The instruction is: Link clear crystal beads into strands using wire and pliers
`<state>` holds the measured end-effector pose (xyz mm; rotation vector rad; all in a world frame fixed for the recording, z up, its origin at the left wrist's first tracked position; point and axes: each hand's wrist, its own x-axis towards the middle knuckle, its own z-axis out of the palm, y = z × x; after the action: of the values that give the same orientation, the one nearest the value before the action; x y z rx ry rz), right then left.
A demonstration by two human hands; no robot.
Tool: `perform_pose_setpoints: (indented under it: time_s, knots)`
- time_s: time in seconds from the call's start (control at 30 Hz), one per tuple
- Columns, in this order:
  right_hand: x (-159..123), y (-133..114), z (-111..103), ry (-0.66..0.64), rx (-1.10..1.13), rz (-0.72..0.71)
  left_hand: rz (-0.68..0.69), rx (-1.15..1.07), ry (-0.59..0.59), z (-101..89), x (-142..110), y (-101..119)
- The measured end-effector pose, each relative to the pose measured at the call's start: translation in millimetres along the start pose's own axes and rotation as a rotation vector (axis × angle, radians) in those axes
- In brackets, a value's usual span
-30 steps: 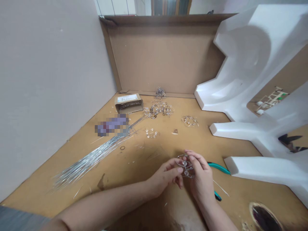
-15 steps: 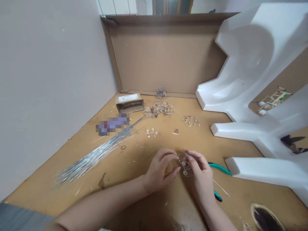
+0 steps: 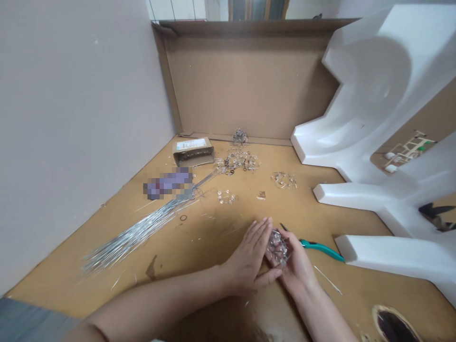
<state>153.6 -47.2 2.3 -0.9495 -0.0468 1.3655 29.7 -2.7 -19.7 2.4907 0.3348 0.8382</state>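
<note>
A tangle of clear beads on wire (image 3: pixel 278 248) sits in my right hand (image 3: pixel 297 266), whose fingers and palm cup it from the right and below. My left hand (image 3: pixel 249 259) lies against its left side, fingers stretched out together and thumb reaching under it to the right palm. Its far side is hidden by the fingers. Just beyond my right hand lie pliers with teal handles (image 3: pixel 322 247), partly covered by that hand. Farther up the table are a ring of clear beads (image 3: pixel 226 196) and a beaded wire piece (image 3: pixel 284 180).
A bundle of straight wires (image 3: pixel 138 232) spans the left, near a small cardboard box (image 3: pixel 193 152) and a blurred purple item (image 3: pixel 167 183). Several beaded pieces (image 3: pixel 237 161) are heaped at the back. White foam blocks (image 3: pixel 359 197) stand right; a dark oval opening (image 3: pixel 394 325) is lower right.
My left hand has moved right and now touches the beaded wire piece. My right hand has turned from a fingertip pinch to cupping the piece, palm facing up more.
</note>
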Motion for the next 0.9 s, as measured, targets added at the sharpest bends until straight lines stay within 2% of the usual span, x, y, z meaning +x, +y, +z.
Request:
perform_pose_setpoints:
  time_s: [0.1,0.17,0.27,0.37,0.53,0.73,0.83,0.9]
  knots:
    - [0,-7,1,-0.047,0.134,0.181,0.044,-0.078,0.176,-2.1,-1,-2]
    - [-1,-10,1,-0.077,0.169,0.244,0.077,-0.096,0.219,-4.0,-1,-4]
    - [0,-10,0,-0.085,0.179,0.262,0.137,-0.082,0.235,-7.3,0,-6]
    - [-1,-7,-2,-0.080,0.164,0.264,0.173,-0.041,0.226,-9.9,1,-7]
    - [-3,-7,-1,-0.059,0.167,0.277,0.142,0.008,0.034,-11.1,2,-7]
    - [-3,-6,-1,-0.096,0.125,0.259,0.098,0.032,0.082,-8.8,-2,-5]
    - [-1,-3,-3,-0.108,0.069,0.218,0.105,-0.059,0.102,-10.2,-1,-7]
    - [-1,-1,-5,-0.118,0.036,0.205,0.096,-0.121,0.075,-13.3,2,-8]
